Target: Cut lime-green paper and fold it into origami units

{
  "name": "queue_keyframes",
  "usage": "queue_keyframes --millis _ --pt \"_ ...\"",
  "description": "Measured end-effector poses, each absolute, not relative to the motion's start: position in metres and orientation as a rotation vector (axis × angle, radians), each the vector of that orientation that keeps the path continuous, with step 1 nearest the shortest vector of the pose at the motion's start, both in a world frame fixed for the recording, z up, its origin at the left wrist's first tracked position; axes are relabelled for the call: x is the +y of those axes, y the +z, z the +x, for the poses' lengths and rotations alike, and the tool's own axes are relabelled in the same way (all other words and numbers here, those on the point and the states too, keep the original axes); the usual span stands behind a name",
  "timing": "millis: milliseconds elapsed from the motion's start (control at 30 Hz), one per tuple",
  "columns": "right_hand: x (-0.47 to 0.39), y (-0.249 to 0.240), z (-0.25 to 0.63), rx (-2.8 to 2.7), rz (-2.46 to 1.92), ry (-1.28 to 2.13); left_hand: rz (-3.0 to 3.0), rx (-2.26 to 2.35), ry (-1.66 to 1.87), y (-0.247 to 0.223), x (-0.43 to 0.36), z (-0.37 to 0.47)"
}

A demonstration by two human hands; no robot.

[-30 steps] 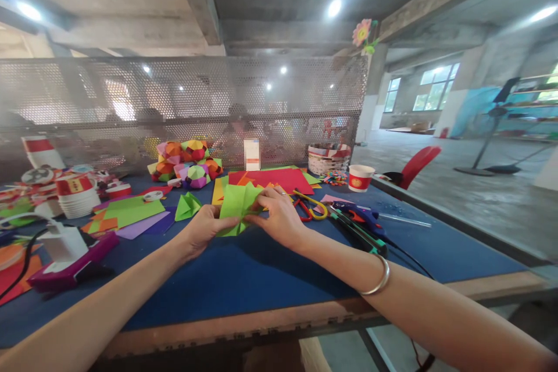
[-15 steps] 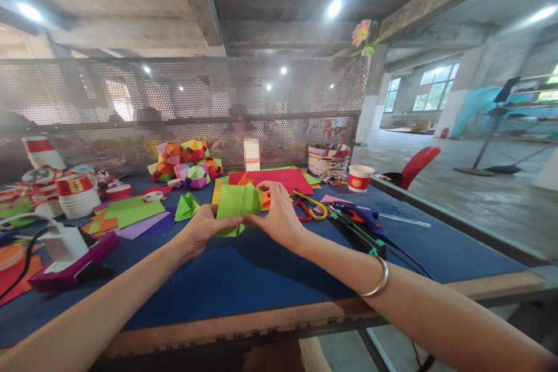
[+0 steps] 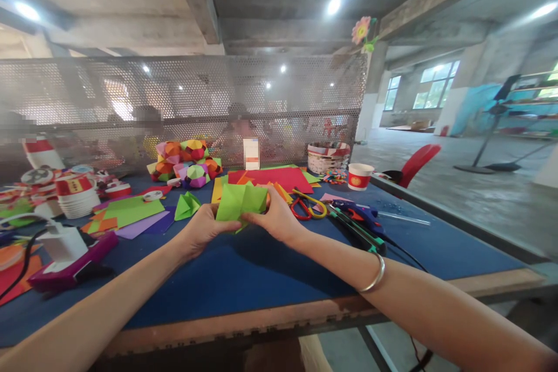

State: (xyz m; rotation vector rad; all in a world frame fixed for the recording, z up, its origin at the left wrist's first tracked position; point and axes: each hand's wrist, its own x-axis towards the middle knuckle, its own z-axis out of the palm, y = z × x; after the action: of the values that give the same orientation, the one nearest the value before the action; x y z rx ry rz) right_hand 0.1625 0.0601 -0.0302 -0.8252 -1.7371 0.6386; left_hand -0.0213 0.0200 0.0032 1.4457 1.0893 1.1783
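Observation:
A creased piece of green paper [image 3: 242, 200] is held up between both hands, above the blue table [image 3: 244, 279]. My left hand [image 3: 204, 229] grips its left side, thumb along the lower edge. On the right side, my right hand [image 3: 279, 218] pinches the paper with the thumb at its lower edge and the fingers behind. A folded green paper piece [image 3: 187, 206] rests on the table just left of my left hand. Red and orange sheets [image 3: 272, 179] lie behind the held paper. Scissors with red and yellow handles [image 3: 311, 206] are right of my right hand.
At the left are stacked paper cups [image 3: 78, 193], a purple power strip [image 3: 74, 261] and coloured sheets [image 3: 135, 210]. Multicoloured paper balls [image 3: 192, 164] sit at the back. To the right are a glue gun [image 3: 361, 215], a paper cup [image 3: 360, 176] and a basket [image 3: 328, 157]. People sit behind the mesh screen.
My right hand's fingers have moved down and behind the green paper, from its top edge. The paper's folds have shifted and it spreads slightly wider to the right.

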Motion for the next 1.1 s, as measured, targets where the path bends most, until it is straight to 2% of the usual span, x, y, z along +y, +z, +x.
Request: queue_keyframes --millis 167,700,1100 --pt "0.055 -0.023 0.161 -1.613 -0.779 0.920 1.431 1.105 1.175 0.005 0.019 -0.020" --pt "0.054 -0.020 0.161 -1.608 -0.853 0.876 1.532 1.162 1.095 0.008 0.016 -0.018" --pt "0.050 -0.018 0.159 -1.579 -0.739 1.036 1.395 1.180 1.111 0.009 0.016 -0.018"
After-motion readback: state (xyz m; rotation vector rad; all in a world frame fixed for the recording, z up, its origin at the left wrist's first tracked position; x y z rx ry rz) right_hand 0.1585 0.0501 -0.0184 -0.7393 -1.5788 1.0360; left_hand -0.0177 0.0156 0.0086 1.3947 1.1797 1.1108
